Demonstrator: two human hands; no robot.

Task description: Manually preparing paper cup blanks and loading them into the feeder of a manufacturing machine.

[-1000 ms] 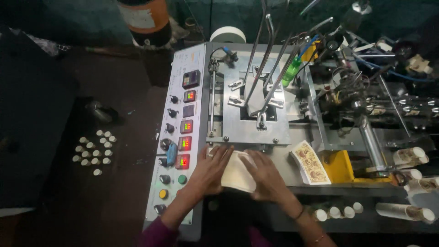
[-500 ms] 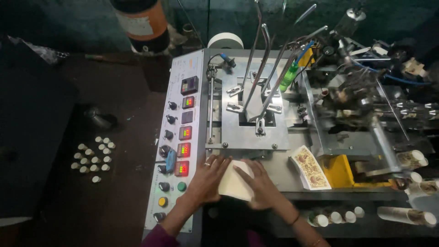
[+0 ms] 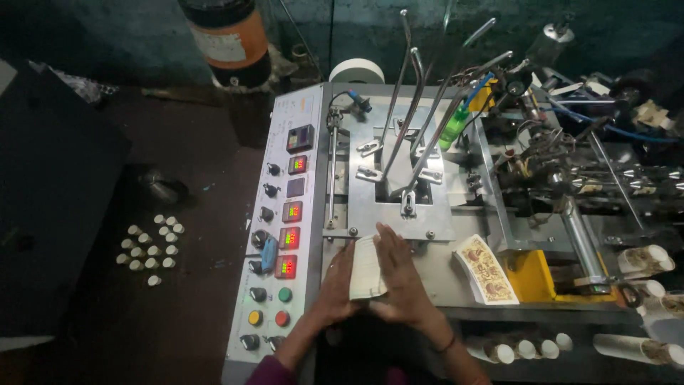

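Observation:
A thick stack of white paper blanks (image 3: 366, 269) stands on edge between my two hands, at the front of a metal machine (image 3: 399, 192). My left hand (image 3: 337, 286) presses its left side and my right hand (image 3: 399, 274) lies flat against its right side. Just beyond my fingertips is the machine's steel plate with bent feed rods (image 3: 410, 121). A second, printed stack of blanks (image 3: 486, 269) lies on the plate to the right of my right hand.
A control panel (image 3: 281, 235) with lit displays, knobs and coloured buttons runs along the left of the machine. Several small white cups (image 3: 149, 246) stand on the dark floor at left. Rolled paper cups (image 3: 641, 260) lie at right, an orange cylinder (image 3: 228, 39) behind.
The stack, earlier lying flatter under my palms, is now squeezed upright between both hands. The camera view has shifted slightly.

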